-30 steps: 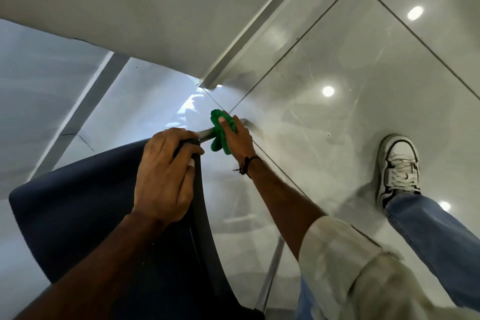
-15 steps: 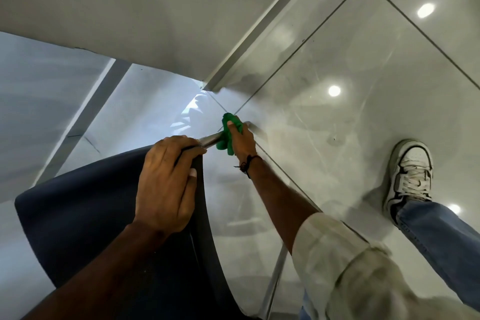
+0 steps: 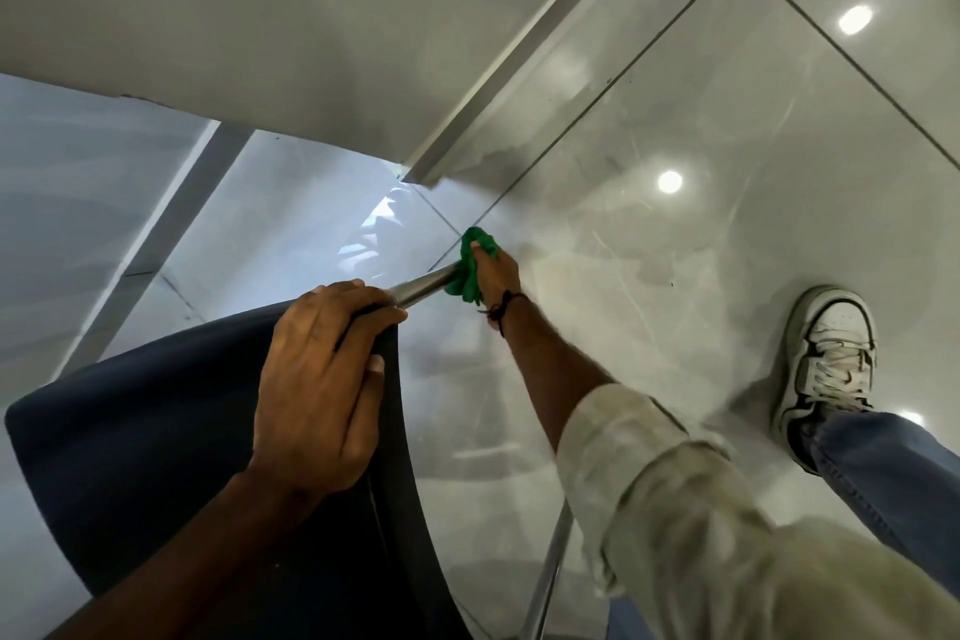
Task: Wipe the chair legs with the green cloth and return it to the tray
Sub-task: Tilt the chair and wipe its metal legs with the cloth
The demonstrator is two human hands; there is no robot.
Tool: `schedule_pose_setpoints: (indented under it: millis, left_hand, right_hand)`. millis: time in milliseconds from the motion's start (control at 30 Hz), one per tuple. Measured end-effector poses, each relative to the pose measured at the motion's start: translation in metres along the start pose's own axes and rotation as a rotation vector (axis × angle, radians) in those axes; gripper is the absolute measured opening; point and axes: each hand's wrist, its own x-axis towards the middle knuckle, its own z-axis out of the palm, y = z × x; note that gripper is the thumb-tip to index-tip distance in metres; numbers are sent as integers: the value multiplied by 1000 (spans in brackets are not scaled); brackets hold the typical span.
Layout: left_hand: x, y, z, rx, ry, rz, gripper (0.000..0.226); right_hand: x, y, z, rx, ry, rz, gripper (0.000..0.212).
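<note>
The chair (image 3: 156, 473) is tipped over, its dark blue seat filling the lower left of the view. The left hand (image 3: 322, 379) is clenched over the seat edge, fingers curled around the rim where a chrome leg (image 3: 423, 286) emerges. That leg runs up and to the right, away from the seat and toward the floor (image 3: 675, 301).

The right hand (image 3: 496, 270) grips the cloth (image 3: 470, 270), which is green and bunched around the leg near its far end. The cloth is in contact with the leg; the foot of the leg is hidden behind the cloth and hand, so whether it touches the floor cannot be determined. A dark cord bracelet (image 3: 501, 309) sits on the right wrist, and a pale rolled sleeve (image 3: 649, 499) covers the forearm above it.

A second chrome leg (image 3: 548, 572) shows at the bottom centre, partly behind the right arm.

The floor is glossy grey tile with dark grout lines and bright light reflections. A grey table (image 3: 260, 16) spans the upper left, one of its legs (image 3: 156, 244) descending to the floor at left. A white sneaker (image 3: 826, 364) and blue jeans (image 3: 893, 478) stand at right, well apart from the chair.
</note>
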Motion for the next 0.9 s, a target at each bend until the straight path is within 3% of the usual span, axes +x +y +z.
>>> schedule_pose_setpoints:
  millis: [233,333,567,667,767,900]
  left_hand:
    - [2,4,-5,17,-24,-14,41]
    - [1,4,-5,19,-28,-19,42]
    - [0,-2,0,-4,20,0,41]
    - [1,-3,2,-4,25,0,41]
    - [1,-1,0,-4,24,-10,41]
    - [1,3,-4,8,12,-7,40]
  right_hand:
    - [-27,21,-2,-37,-83,-55,12]
    - [-38,37,0,-51,-143,-99,19]
    - [30,11,1,7,23,-15,37]
    - [44,12,-1,-32,50,20,35]
    - [24,12,-4,-19,-7,0,22]
    - [-44,12,0,-9,-108,-82,41]
